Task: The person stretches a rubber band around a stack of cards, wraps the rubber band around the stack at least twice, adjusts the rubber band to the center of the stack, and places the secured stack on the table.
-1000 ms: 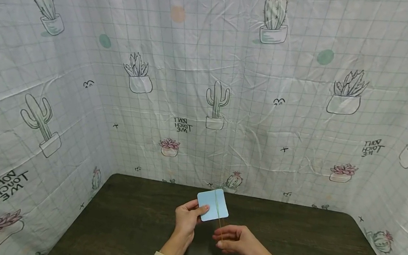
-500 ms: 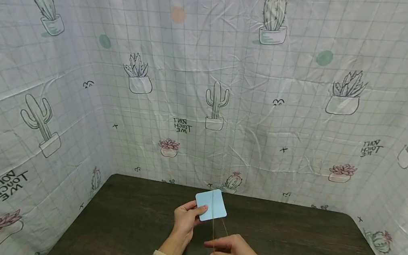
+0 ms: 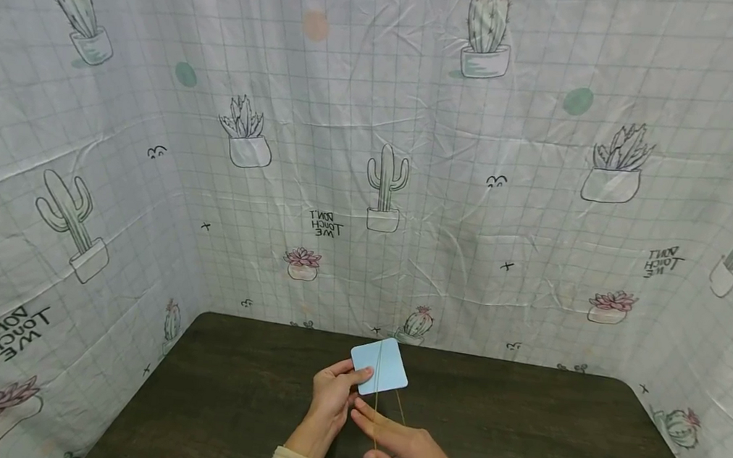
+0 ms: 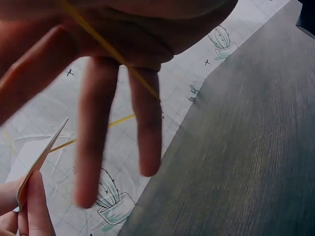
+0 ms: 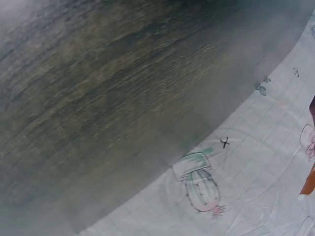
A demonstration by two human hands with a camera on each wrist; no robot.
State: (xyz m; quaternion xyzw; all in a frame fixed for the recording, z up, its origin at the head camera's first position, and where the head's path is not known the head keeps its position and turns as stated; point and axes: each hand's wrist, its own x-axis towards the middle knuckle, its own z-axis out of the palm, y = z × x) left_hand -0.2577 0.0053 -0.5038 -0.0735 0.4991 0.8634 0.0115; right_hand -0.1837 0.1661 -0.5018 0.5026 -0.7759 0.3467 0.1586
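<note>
My left hand point(image 3: 331, 393) pinches a light blue square card point(image 3: 391, 369) by its left edge, thumb on the front face. A thin yellow rubber band point(image 3: 379, 375) loops around the card and stretches down toward me. My right hand point(image 3: 419, 455) is below the card, its fingers straight and the thumb apart, with the band drawn across it. In the left wrist view, the band point(image 4: 98, 42) crosses the right hand's spread fingers point(image 4: 93, 147), and the card point(image 4: 42, 157) shows edge-on in the left fingers. Exactly where the band hooks on the right hand is unclear.
The hands are above a dark wooden table point(image 3: 227, 406). A white curtain point(image 3: 321, 145) printed with cacti surrounds its back and sides. A dark object point(image 4: 307, 22) shows in the left wrist view's top right corner.
My right hand has moved left and slightly down, and its fingers have straightened. The band's front strand has shifted left across the card, and its strands have spread apart. My left hand stays nearly still.
</note>
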